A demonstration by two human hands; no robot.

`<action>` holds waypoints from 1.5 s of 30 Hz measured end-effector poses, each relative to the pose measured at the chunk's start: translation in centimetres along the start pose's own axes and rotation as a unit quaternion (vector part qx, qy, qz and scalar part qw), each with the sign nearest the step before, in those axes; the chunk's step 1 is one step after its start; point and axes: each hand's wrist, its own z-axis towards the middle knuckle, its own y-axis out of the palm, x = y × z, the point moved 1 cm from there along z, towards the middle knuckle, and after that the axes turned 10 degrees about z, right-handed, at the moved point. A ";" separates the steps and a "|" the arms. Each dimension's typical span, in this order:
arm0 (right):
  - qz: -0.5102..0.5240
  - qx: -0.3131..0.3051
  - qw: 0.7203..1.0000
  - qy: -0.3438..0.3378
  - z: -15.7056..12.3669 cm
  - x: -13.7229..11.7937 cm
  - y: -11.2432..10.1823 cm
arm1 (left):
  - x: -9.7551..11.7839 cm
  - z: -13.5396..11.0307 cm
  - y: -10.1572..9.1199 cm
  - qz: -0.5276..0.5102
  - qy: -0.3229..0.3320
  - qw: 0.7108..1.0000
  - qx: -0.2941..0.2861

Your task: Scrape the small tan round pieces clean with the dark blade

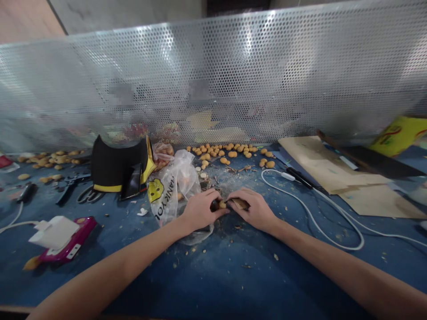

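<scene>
Left hand (202, 209): fingers and thumb curled narrowly round one small, round, tan nut-like piece (223, 205), at the clock's centre, above the blue tabletop (243, 275). Right hand (256, 209): gripping a flat brown implement (240, 203), narrow end towards nine o'clock; contact with the piece, cannot tell from here. Clear printed plastic bag (167, 186): ten o'clock, beside the left hand. Similar loose tan pieces (232, 154): twelve o'clock.

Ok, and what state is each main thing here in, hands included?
Left hand: closed on a small tan piece
Right hand: closed on a brown object, partly hidden
Plastic bag: crumpled
Loose tan pieces: scattered
White cable: looped
Brown sheet: lying flat
Tabletop: littered with scraps
White adapter: whether plugged, unclear
</scene>
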 end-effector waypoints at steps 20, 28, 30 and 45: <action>0.013 -0.003 1.000 0.002 0.0 0.2 0.1 | 0.1 0.0 0.0 0.002 -0.008 1.000 0.000; 0.018 -0.002 1.000 0.011 0.2 0.2 0.4 | 0.0 -0.1 -0.1 0.003 0.007 1.000 0.013; 0.023 -0.007 1.000 0.019 0.3 0.1 0.4 | 0.0 -0.1 -0.2 -0.003 0.003 1.000 0.012; 0.009 -0.013 0.999 0.051 0.4 -0.5 0.7 | -0.5 0.2 -0.6 -0.136 -0.020 0.990 -0.021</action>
